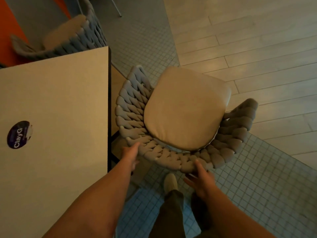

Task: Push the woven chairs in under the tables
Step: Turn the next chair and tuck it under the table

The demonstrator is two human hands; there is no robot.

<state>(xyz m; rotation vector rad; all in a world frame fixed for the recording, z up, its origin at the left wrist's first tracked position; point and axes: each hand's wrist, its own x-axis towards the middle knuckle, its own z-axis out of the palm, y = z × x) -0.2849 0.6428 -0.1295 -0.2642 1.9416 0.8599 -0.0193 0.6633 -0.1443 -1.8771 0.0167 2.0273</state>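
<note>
Two hands are on the grey woven chair with beige cushion (185, 109): left hand (130, 155) grips its back, right hand (200, 179) touches it, fingers spread. Standing askew, it may catch the beige square table (51, 100) just left of the grip.

The chair (185, 109) stands just beside the desk's (60, 100) right edge, leaving only a narrow gap there. Open floor (257, 48) lies right of and beyond it. A second chair (89, 38) blocks the desk's far edge.
</note>
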